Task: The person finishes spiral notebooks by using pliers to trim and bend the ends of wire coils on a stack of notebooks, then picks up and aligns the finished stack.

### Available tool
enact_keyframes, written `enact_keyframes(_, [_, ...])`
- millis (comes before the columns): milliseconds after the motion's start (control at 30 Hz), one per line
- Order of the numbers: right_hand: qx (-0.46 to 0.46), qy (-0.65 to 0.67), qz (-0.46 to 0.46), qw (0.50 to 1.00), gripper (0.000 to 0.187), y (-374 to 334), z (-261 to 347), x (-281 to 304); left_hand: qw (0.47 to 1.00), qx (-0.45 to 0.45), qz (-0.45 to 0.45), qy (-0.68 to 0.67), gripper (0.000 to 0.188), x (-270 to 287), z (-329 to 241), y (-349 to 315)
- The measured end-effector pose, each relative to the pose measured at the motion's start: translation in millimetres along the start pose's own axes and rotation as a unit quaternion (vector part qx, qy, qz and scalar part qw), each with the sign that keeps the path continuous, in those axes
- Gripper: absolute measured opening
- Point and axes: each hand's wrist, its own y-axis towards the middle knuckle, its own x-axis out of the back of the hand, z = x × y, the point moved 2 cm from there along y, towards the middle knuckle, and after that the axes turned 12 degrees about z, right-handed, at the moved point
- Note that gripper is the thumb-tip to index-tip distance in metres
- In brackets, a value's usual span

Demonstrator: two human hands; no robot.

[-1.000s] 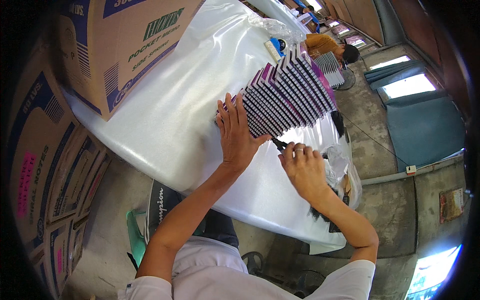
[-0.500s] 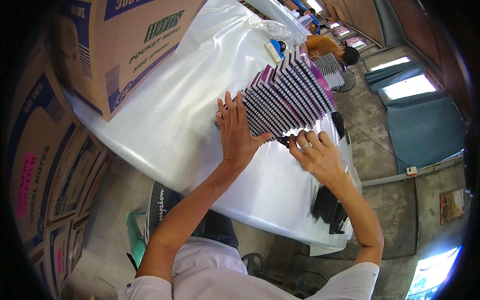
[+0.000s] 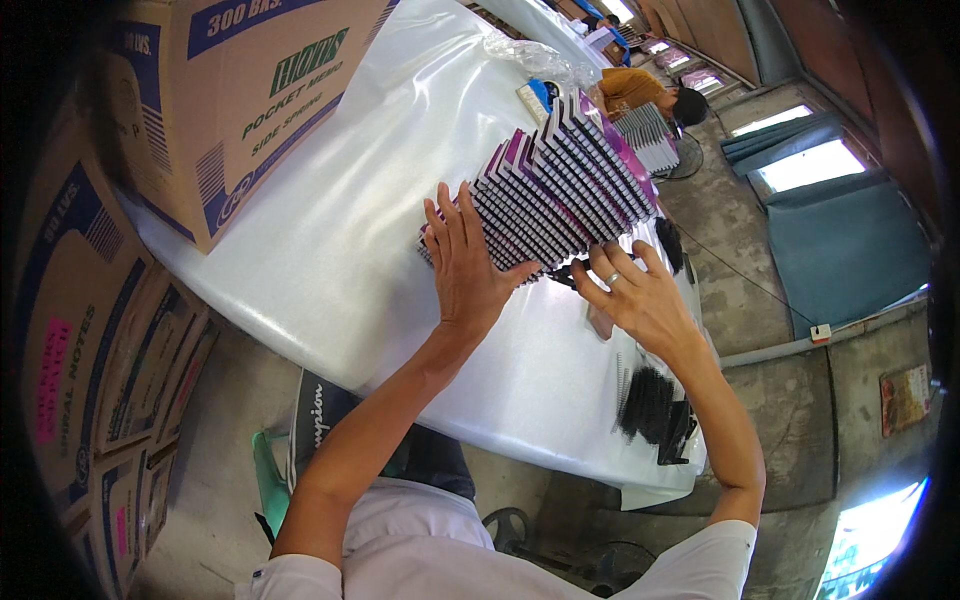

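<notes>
A leaning row of spiral-bound notebooks (image 3: 565, 185) with purple-edged covers stands on the white-covered table (image 3: 330, 260), their black coil bindings facing me. My left hand (image 3: 468, 275) lies against the near left end of the row, fingers stretched and thumb spread along the lower coils. At the lower corner of the coils, my right hand (image 3: 645, 300), with a ring on one finger, is closed around a small black tool (image 3: 563, 274). The fingers hide most of that tool, so its exact kind is unclear. Under the right hand a brownish piece (image 3: 600, 322) shows.
Loose black coils (image 3: 648, 408) lie near the table's right edge. A big carton (image 3: 270, 120) stands at the far left, above more stacked cartons (image 3: 65, 350). Clear plastic (image 3: 540, 60) and a blue-and-white item (image 3: 538, 98) lie behind the notebooks. Another person (image 3: 632, 92) sits beyond.
My right hand has shifted slightly up and left along the coils, its fingers more raised. The brownish piece under it now shows. My left hand keeps its place against the notebooks.
</notes>
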Motion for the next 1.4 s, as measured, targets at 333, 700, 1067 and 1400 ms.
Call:
enact_keyframes(333, [-0.177,0.090,0.184,0.963,0.028,7,44,-2,1.000,-0.004,-0.006,-0.003,0.129,-2,1,-2])
enact_keyframes(700, [-0.033,-0.037,-0.023,0.999,0.034,-2,2,8,1.000,-0.005,-0.014,-0.019,0.132,-3,-1,3])
enact_keyframes(1067, [-0.174,0.043,0.130,0.975,0.032,7,40,4,0.999,-0.002,-0.026,-0.019,0.132,2,-7,3])
enact_keyframes(1400, [-0.034,-0.014,-0.021,0.999,0.038,-11,-12,13,1.000,-0.007,-0.018,-0.022,0.129,4,-9,11])
